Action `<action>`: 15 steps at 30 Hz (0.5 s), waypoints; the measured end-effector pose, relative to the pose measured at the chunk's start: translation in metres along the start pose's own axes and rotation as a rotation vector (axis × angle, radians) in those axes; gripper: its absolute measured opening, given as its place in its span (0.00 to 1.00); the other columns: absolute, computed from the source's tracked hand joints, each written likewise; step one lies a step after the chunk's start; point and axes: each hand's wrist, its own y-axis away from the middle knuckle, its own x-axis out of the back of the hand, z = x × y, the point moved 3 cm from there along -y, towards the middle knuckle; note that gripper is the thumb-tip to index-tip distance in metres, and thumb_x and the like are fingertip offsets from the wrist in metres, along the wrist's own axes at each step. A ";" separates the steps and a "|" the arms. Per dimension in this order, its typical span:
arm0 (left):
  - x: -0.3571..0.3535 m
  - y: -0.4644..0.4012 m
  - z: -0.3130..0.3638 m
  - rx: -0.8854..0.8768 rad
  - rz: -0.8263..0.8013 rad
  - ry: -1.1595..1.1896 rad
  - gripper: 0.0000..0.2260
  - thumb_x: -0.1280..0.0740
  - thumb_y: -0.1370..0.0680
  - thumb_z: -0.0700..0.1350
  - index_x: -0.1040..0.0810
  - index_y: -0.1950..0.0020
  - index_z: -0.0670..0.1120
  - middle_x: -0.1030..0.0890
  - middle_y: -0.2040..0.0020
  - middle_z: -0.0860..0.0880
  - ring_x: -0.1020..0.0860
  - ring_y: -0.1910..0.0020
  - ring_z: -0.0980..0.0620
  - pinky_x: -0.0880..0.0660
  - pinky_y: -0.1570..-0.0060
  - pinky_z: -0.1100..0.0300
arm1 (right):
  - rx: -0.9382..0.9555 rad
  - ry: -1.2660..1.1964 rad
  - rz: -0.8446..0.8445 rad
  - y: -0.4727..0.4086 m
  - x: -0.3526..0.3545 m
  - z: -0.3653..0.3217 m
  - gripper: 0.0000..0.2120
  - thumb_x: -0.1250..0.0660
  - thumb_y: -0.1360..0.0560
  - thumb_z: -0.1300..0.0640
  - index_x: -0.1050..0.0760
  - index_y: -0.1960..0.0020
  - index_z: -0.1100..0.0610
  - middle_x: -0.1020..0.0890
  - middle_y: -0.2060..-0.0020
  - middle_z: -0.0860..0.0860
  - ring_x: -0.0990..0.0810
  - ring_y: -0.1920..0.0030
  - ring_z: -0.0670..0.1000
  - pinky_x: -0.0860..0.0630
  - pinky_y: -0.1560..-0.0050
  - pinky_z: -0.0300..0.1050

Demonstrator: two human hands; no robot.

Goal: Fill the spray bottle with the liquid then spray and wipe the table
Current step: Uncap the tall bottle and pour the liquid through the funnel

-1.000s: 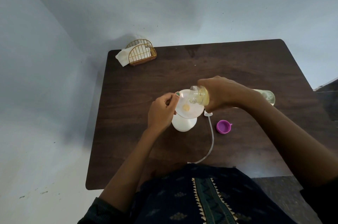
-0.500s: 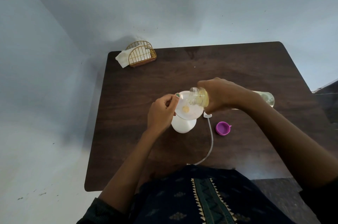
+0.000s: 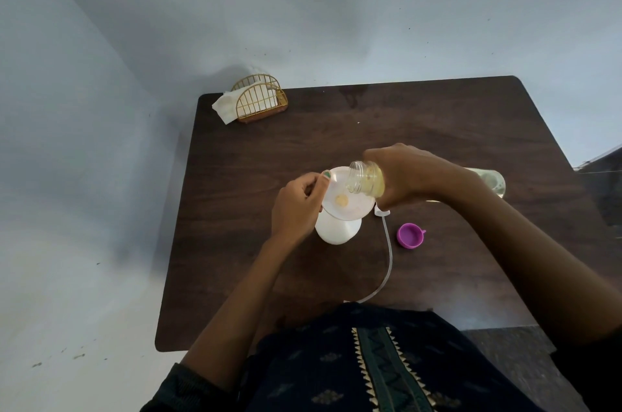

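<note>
A white plastic spray bottle [image 3: 337, 232] stands near the middle of the dark brown wooden table [image 3: 437, 128], a pale translucent funnel [image 3: 350, 197] seated in its neck. The left hand [image 3: 298, 208] pinches the funnel's rim. The right hand [image 3: 409, 177] is clamped around a clear bottle of yellowish liquid [image 3: 367, 177], tipped with its mouth over the funnel. No writing is readable on either bottle. Beside the spray bottle lie a white dip tube [image 3: 387, 256] and a purple plastic cap [image 3: 410, 235]. A gold wire napkin holder [image 3: 259, 98] sits at the far left corner, against pale blue-grey walls [image 3: 303, 7].
</note>
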 end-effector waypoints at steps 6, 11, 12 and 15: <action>0.000 0.000 0.000 0.003 -0.005 0.000 0.13 0.39 0.20 0.55 0.20 0.58 0.51 0.20 0.66 0.49 0.24 0.68 0.60 0.22 0.62 0.47 | -0.007 0.000 -0.008 0.001 0.001 -0.002 0.21 0.25 0.38 0.53 0.36 0.55 0.50 0.31 0.67 0.42 0.28 0.59 0.50 0.34 0.66 0.41; 0.000 0.001 0.000 0.014 -0.008 0.008 0.12 0.40 0.22 0.57 0.21 0.59 0.56 0.20 0.65 0.50 0.23 0.67 0.60 0.22 0.61 0.45 | -0.011 -0.005 -0.015 0.003 0.002 -0.003 0.22 0.24 0.37 0.53 0.36 0.54 0.50 0.30 0.64 0.43 0.27 0.58 0.50 0.35 0.67 0.40; 0.000 0.001 0.001 0.014 -0.008 0.006 0.11 0.40 0.22 0.57 0.22 0.60 0.57 0.19 0.64 0.50 0.23 0.66 0.59 0.22 0.60 0.45 | -0.010 -0.005 -0.017 0.003 0.002 -0.004 0.22 0.24 0.37 0.52 0.36 0.54 0.50 0.30 0.64 0.43 0.27 0.58 0.50 0.35 0.67 0.40; 0.000 0.001 0.003 0.016 -0.011 0.001 0.10 0.40 0.23 0.57 0.23 0.61 0.60 0.18 0.62 0.50 0.21 0.62 0.55 0.21 0.58 0.43 | -0.018 0.003 -0.015 0.003 0.002 -0.003 0.22 0.24 0.38 0.52 0.35 0.53 0.49 0.29 0.64 0.43 0.27 0.58 0.50 0.36 0.68 0.40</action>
